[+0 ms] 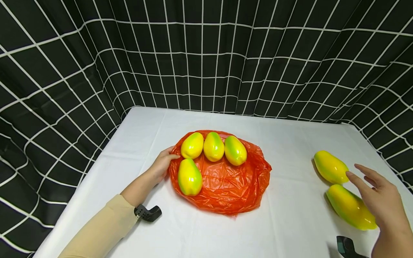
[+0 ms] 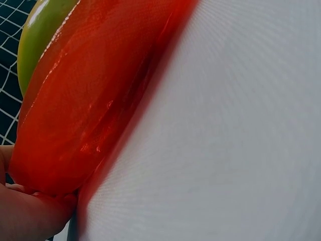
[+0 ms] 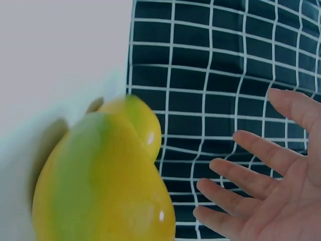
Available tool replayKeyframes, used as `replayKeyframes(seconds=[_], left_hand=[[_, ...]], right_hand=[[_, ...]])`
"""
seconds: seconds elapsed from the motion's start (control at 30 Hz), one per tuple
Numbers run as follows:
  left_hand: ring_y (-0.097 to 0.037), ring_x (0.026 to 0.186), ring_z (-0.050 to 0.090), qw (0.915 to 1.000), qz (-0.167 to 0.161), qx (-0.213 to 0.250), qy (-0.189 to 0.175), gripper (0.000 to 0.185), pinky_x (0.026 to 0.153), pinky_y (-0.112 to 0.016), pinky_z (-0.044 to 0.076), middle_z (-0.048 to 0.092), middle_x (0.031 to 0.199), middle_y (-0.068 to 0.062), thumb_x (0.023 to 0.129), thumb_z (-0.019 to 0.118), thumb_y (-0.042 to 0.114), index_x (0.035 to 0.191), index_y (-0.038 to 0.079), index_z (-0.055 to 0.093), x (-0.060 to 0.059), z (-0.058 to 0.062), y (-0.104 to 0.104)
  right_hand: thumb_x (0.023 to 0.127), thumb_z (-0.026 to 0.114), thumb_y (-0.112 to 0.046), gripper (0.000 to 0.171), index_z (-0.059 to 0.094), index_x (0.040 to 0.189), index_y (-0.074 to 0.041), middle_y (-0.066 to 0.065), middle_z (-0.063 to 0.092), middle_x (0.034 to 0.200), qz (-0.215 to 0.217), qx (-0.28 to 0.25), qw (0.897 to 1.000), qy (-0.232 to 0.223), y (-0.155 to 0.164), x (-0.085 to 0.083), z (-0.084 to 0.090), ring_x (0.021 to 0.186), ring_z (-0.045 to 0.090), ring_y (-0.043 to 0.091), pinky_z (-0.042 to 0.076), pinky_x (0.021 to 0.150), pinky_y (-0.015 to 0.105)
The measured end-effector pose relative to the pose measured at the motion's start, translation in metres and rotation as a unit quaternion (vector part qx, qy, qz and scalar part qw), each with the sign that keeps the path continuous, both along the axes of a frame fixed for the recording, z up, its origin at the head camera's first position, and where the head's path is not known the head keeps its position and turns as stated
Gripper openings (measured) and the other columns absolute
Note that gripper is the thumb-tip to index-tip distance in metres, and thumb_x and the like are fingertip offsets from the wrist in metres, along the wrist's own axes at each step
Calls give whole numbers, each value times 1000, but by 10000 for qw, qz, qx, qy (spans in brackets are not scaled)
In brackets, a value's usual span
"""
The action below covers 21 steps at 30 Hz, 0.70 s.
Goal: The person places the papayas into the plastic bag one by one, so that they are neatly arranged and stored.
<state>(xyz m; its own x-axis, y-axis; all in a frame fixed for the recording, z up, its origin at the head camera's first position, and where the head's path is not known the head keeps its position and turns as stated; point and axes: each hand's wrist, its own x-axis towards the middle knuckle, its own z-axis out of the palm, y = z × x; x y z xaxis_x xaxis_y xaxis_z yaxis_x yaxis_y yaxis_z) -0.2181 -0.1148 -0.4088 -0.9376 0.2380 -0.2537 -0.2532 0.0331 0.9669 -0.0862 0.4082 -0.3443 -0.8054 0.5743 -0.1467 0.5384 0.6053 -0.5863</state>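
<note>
Mangoes, two glossy yellow-green plastic-looking ones [image 1: 330,166] [image 1: 351,207], lie side by side at the table's right. The right hand [image 1: 382,200] hovers just above the nearer one, fingers spread and empty, partly covering it. Four more mangoes [image 1: 213,146] sit on a crinkled orange plastic bag [image 1: 232,186]. The left hand [image 1: 160,165] touches the bag's left edge; its grip is hard to make out. White cloth table [image 1: 284,229].

Your right hand [image 3: 271,196] is spread open at the lower right, fingers [image 3: 251,150] straight and apart, holding nothing. Just beside it, a large yellow-green mango [image 3: 100,191] fills the lower left, close to the lens and blurred. A second mango [image 3: 143,123] lies behind, touching it. Both rest on the white bench [image 3: 55,55], with the black grid-patterned curtain [image 3: 210,65] behind.
</note>
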Motion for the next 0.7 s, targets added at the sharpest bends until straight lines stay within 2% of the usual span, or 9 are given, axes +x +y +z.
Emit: replayKeyframes(seconds=[0.1, 0.23, 0.47, 0.7], left_hand=[[-27, 129, 42, 10000, -5, -22, 18, 53, 107, -35, 39, 38, 145, -16, 91, 43, 6, 143, 2, 32, 0, 0, 0], [-26, 129, 41, 10000, 5, -17, 0, 53, 107, -35, 38, 39, 145, -16, 91, 43, 7, 143, 3, 33, 0, 0, 0], [-25, 129, 42, 10000, 15, 36, -36, 53, 108, -36, 38, 40, 144, -14, 90, 43, 6, 142, 4, 34, 1, 0, 1], [-24, 127, 43, 10000, 24, 47, -37, 52, 107, -35, 39, 41, 143, -15, 91, 43, 7, 142, 3, 35, 1, 0, 1]], right_hand=[[91, 42, -55, 76, 14, 150, -17, 23, 1, 154, -136, -45, 9999, 56, 12, 0, -8, 136, 8, 52, 24, 101, 70], [91, 43, -54, 76, 13, 150, -15, 23, 2, 155, -336, -392, 9987, -13, 14, 3, -10, 134, 14, 51, 29, 100, 66], [94, 40, -48, 74, 8, 149, -11, 23, -2, 154, -499, -824, 9945, -409, 8, 10, -2, 132, 15, 52, 27, 101, 66], [93, 39, -51, 75, 9, 149, -10, 22, 1, 154, -545, -923, 9928, -535, 14, 14, -11, 133, 16, 49, 27, 104, 63]])
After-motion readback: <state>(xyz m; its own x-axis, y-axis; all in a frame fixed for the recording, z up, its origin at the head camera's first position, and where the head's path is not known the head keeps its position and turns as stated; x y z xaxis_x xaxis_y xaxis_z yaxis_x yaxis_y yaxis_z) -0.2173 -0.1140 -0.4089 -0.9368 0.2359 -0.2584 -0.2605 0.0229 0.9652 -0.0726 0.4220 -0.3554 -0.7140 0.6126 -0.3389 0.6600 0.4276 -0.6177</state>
